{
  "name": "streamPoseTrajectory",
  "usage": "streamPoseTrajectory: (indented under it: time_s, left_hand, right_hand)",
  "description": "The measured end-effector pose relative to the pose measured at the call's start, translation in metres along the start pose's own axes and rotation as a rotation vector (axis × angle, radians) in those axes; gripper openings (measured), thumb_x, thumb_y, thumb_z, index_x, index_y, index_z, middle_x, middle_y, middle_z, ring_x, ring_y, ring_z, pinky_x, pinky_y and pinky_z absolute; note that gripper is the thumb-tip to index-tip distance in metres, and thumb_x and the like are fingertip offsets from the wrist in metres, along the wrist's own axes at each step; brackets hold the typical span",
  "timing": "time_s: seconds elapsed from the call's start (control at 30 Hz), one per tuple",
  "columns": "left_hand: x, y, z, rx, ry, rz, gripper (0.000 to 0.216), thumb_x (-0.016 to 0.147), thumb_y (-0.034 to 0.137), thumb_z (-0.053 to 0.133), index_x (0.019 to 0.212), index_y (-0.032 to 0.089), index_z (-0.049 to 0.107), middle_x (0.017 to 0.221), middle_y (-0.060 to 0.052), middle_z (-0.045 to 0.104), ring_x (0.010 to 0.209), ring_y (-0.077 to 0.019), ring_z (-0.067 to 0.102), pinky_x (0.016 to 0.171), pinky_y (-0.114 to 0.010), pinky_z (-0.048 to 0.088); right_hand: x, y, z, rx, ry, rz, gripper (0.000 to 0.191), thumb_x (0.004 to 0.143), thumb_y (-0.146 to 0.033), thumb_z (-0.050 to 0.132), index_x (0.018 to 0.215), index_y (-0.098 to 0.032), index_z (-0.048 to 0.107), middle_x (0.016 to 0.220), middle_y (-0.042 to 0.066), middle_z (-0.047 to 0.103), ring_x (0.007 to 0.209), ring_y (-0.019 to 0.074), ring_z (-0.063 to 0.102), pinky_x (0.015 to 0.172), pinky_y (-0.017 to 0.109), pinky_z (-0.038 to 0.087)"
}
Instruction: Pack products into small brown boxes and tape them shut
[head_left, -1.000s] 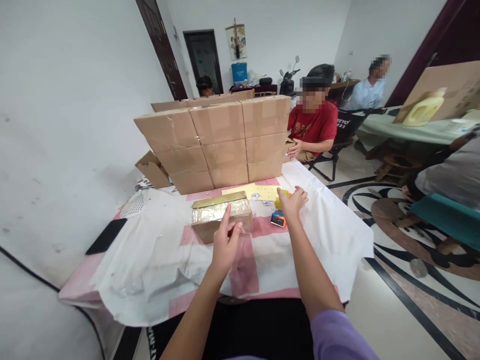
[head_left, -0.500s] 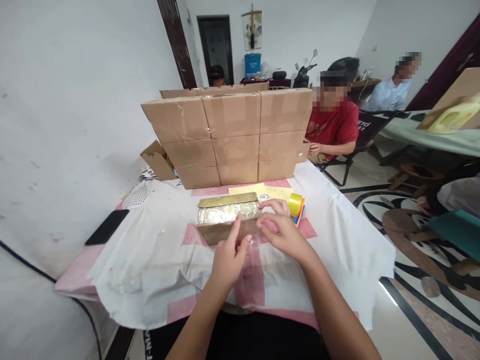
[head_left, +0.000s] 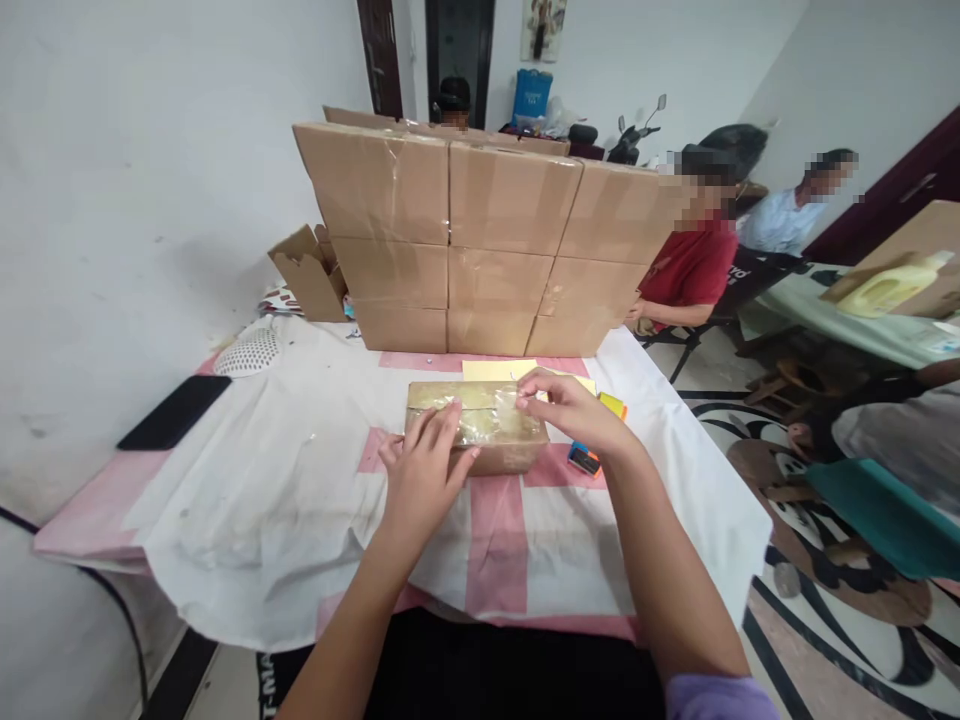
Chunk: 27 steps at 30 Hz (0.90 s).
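Observation:
A small brown cardboard box (head_left: 506, 461) lies on the cloth in front of me, its top flaps folded down. Shiny clear packing tape (head_left: 487, 421) runs over the top of the box. My left hand (head_left: 421, 468) rests with fingers apart on the box's left end and front edge. At the top right of the box, my right hand (head_left: 574, 412) pinches the packing tape between thumb and fingers. Right of the box lies a blue and orange tape dispenser (head_left: 585, 458), close to a yellow tape roll (head_left: 613, 404) partly covered by my right wrist.
Stacked cardboard boxes (head_left: 499, 220) form a wall behind. An open carton (head_left: 306, 270), a white perforated object (head_left: 247, 352) and a black phone (head_left: 174, 412) are at the left. Yellow paper (head_left: 499, 370) lies behind the box. A person in red (head_left: 694, 265) sits beyond the stack.
The box's raised back flap is now down, with tape over it. My left hand has moved left and spread onto the box. The view has shifted, showing the tape dispenser more plainly.

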<state>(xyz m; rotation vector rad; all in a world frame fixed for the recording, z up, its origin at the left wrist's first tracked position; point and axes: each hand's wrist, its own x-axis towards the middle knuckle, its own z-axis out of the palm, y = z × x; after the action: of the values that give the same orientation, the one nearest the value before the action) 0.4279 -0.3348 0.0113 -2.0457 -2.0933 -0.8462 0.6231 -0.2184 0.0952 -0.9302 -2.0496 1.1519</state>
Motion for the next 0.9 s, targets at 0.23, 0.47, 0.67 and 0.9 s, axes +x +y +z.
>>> streamPoseTrajectory:
  time_s: [0.23,0.47,0.67,0.9]
  left_hand:
    - [-0.004,0.006,-0.001,0.074,-0.049,0.062,0.045,0.097,0.016,0.049,0.132,0.039,0.065,0.150,-0.011,0.054,0.137,-0.0381,0.045,0.101,-0.059,0.031]
    - [-0.005,0.004,0.005,-0.008,-0.062,0.131,0.045,0.097,0.013,0.043,0.133,0.031,0.064,0.144,-0.008,0.061,0.142,-0.0327,0.045,0.107,-0.057,0.028]
    - [-0.003,-0.003,0.005,-0.092,-0.024,0.167,0.044,0.096,0.009,0.045,0.124,0.032,0.068,0.134,-0.003,0.068,0.134,-0.0274,0.055,0.106,-0.052,0.025]
    - [-0.005,-0.015,0.009,-0.140,0.110,0.223,0.033,0.099,0.015,0.050,0.117,0.033,0.070,0.126,-0.001,0.072,0.130,-0.0269,0.059,0.104,-0.049,0.021]
  right_hand:
    - [0.062,0.030,0.027,-0.237,-0.176,0.122,0.018,0.077,-0.028,0.066,0.061,-0.019,0.062,0.057,-0.005,0.052,0.058,0.0118,0.044,0.057,0.025,0.030]
    - [0.059,0.026,0.034,-0.580,-0.010,0.170,0.016,0.074,-0.022,0.076,0.077,-0.018,0.061,0.080,0.006,0.065,0.073,0.0197,0.055,0.067,0.029,0.037]
    - [0.047,0.064,-0.041,-0.854,0.538,0.307,0.013,0.085,-0.019,0.060,0.096,-0.016,0.061,0.081,0.009,0.065,0.075,0.0235,0.057,0.068,0.032,0.040]
    - [0.033,0.107,-0.087,-1.053,-0.007,0.385,0.020,0.086,-0.019,0.060,0.101,-0.016,0.072,0.095,0.010,0.073,0.087,0.0229,0.064,0.076,0.031,0.045]
